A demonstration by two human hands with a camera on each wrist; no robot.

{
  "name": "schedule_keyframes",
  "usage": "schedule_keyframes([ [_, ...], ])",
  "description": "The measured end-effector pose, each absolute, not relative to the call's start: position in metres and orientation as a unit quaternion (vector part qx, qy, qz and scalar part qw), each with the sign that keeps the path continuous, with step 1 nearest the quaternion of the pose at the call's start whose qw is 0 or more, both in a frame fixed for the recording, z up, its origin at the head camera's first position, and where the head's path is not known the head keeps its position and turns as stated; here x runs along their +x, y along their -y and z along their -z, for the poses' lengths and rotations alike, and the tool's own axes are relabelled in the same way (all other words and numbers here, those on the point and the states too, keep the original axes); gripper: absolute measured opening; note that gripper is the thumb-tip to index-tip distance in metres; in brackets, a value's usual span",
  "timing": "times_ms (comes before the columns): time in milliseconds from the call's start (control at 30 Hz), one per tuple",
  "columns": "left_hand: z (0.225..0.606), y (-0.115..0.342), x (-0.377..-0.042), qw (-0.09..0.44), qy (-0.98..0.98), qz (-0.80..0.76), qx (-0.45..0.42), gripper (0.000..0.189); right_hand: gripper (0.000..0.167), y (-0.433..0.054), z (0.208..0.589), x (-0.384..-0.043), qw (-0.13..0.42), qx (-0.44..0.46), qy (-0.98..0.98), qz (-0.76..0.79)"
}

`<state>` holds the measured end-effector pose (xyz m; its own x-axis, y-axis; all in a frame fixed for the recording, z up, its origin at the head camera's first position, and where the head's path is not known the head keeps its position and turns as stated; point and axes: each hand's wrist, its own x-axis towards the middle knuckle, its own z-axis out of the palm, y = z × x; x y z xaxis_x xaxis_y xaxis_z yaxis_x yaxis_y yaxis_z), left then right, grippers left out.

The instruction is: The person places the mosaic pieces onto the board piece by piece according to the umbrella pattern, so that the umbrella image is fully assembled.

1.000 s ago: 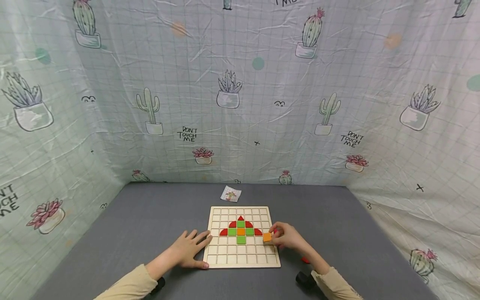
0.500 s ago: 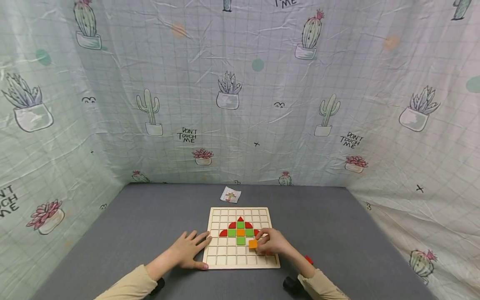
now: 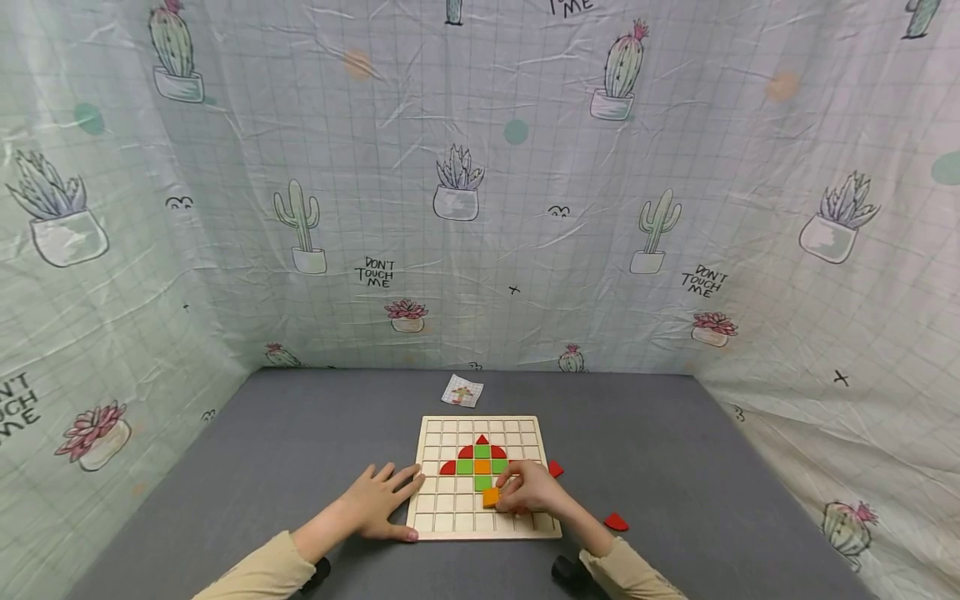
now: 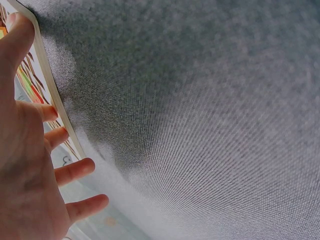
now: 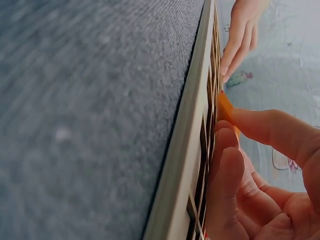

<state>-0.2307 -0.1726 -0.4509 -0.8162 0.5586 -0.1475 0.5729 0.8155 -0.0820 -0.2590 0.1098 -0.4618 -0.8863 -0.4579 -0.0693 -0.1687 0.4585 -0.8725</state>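
Note:
A wooden grid board (image 3: 442, 523) lies on the grey table, bearing a pattern of green squares, red rounded pieces, a red triangle (image 3: 482, 439) at the top and an orange square in the middle. Just below the lowest green square (image 3: 482, 483), my right hand (image 3: 531, 490) pinches an orange square tile (image 3: 491, 497) between thumb and fingers. In the right wrist view this tile (image 5: 225, 107) sits tilted close to the board's surface; whether it touches is unclear. My left hand (image 3: 375, 504) rests with spread fingers on the board's left edge, its thumb (image 4: 21, 35) at the near corner.
A small paper card (image 3: 462, 391) printed with a coloured pattern lies behind the board. To the right, one red piece (image 3: 556, 469) is by the board's edge and another red piece (image 3: 617, 522) lies on the table. A cactus-print curtain (image 3: 480, 250) surrounds the table.
My right hand has carried the orange tile leftward and nearer, from the board's right side to below the lowest green square. The left hand has stayed on the board's edge.

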Motion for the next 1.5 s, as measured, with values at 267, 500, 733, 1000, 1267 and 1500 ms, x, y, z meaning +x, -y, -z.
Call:
schedule_keyframes([
  [267, 0.452, 0.173, -0.231, 0.065, -0.952, 0.060, 0.293, 0.084, 0.023, -0.103, 0.461, -0.258, 0.147, -0.181, -0.846, 0.480],
  [500, 0.453, 0.173, -0.232, 0.061, -0.951, 0.058, 0.297, 0.084, 0.023, -0.099, 0.461, -0.257, 0.152, -0.175, -0.844, 0.483],
  [733, 0.455, 0.173, -0.233, 0.053, -0.949, 0.059, 0.304, 0.084, 0.023, -0.096, 0.461, -0.257, 0.151, -0.178, -0.850, 0.473],
  [1000, 0.453, 0.173, -0.232, 0.056, -0.951, 0.063, 0.298, 0.083, 0.024, -0.095, 0.459, -0.258, 0.156, -0.170, -0.855, 0.465],
  [1267, 0.450, 0.173, -0.229, 0.063, -0.951, 0.059, 0.296, 0.084, 0.023, -0.096, 0.460, -0.258, 0.158, -0.175, -0.854, 0.463],
  [1500, 0.452, 0.173, -0.230, 0.062, -0.951, 0.056, 0.297, 0.084, 0.022, -0.097, 0.460, -0.259, 0.153, -0.184, -0.855, 0.461],
])
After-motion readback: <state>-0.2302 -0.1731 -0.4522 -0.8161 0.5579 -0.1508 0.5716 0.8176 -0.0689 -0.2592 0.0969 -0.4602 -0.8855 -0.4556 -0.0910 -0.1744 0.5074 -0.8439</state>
